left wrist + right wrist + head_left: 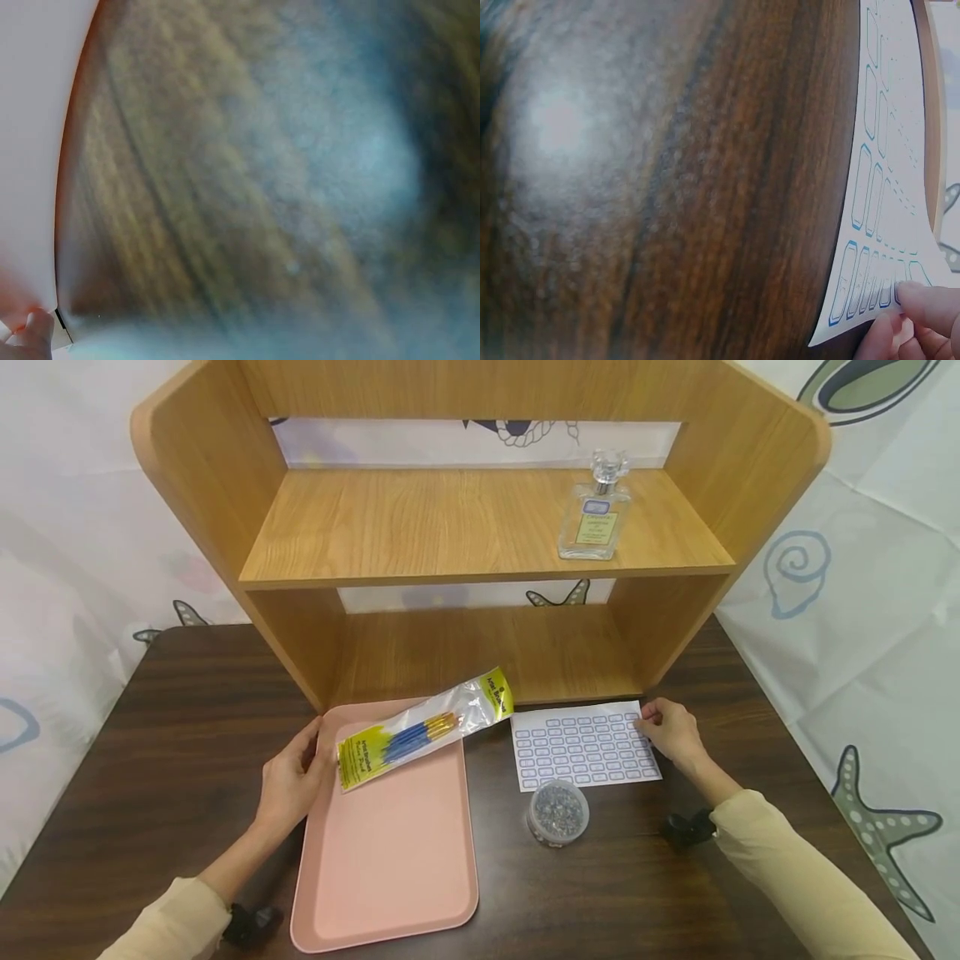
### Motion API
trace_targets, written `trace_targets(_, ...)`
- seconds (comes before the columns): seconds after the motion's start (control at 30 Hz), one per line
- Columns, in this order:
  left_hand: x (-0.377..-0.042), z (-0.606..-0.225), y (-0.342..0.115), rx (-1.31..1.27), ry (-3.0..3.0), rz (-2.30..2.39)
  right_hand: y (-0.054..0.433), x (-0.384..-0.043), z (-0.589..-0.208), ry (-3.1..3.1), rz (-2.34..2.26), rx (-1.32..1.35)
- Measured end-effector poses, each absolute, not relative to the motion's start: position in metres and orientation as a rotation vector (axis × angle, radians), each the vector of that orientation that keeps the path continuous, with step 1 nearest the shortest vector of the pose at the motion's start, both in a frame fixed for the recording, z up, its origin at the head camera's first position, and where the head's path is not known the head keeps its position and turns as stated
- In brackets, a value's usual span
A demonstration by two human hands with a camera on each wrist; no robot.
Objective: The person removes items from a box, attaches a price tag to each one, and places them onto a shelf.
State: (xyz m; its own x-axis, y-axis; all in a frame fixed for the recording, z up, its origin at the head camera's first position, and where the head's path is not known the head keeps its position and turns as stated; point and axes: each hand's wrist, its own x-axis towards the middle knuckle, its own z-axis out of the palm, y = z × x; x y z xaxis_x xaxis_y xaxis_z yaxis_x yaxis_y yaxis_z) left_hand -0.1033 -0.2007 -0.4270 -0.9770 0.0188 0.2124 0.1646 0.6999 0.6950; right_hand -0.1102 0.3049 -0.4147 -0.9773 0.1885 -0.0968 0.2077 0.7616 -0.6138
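My left hand (pixel 288 781) is at the upper left side of a pink tray (pixel 390 877), gripping its rim. In the left wrist view only its fingertips (pixel 34 330) show, at the tray's edge. A clear packet of artist brushes (pixel 423 727) with yellow ends lies slantwise across the tray's top and past its right rim. My right hand (pixel 675 731) pinches the right edge of a white sheet of blue-bordered labels (pixel 585 747) between thumb and fingers. In the right wrist view the sheet curves up toward that grip. A round clear tub (pixel 558 812) of small grey bits stands at the sheet's front edge.
A wooden two-level shelf (pixel 450 527) stands behind the tray and sheet. On its upper board, toward the right, is a glass perfume bottle (pixel 595 518) bearing a label like those on the sheet. Everything stands on a dark wood table (pixel 150 760) against a patterned white cloth (pixel 877 643).
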Motion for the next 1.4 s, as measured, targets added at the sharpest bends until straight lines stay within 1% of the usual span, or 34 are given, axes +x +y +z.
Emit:
trace_targets(0.23,-0.103,-0.424,-0.203,-0.168,-2.68,-1.238,0.307,-0.109,-0.413,2.895,-1.085,0.291)
trace_targets(0.43,-0.105,-0.398,-0.19,-0.272,-2.488,-1.322,0.308,-0.109,-0.41,2.882,-1.102,0.289)
trace_targets(0.63,-0.103,-0.37,-0.144,-0.474,-2.545,-1.433,0.31,-0.107,-0.407,2.871,-1.128,0.292)
trace_targets(0.73,-0.104,-0.365,-0.114,-0.586,-2.646,-1.558,0.311,-0.106,-0.408,2.865,-1.152,0.291)
trace_targets(0.83,-0.108,-0.366,-0.083,-0.641,-2.73,-1.733,0.312,-0.105,-0.409,2.851,-1.189,0.289)
trace_targets(0.93,-0.114,-0.371,-0.056,-0.64,-2.811,-1.887,0.311,-0.104,-0.411,2.842,-1.212,0.289)
trace_targets(1.07,-0.121,-0.381,-0.029,-0.534,-2.941,-1.967,0.31,-0.104,-0.414,2.852,-1.22,0.287)
trace_targets(1.2,-0.126,-0.388,-0.014,-0.426,-3.019,-1.942,0.309,-0.104,-0.416,2.865,-1.227,0.293)
trace_targets(1.4,-0.13,-0.389,-0.002,-0.364,-3.057,-1.914,0.31,-0.104,-0.415,2.869,-1.217,0.312)
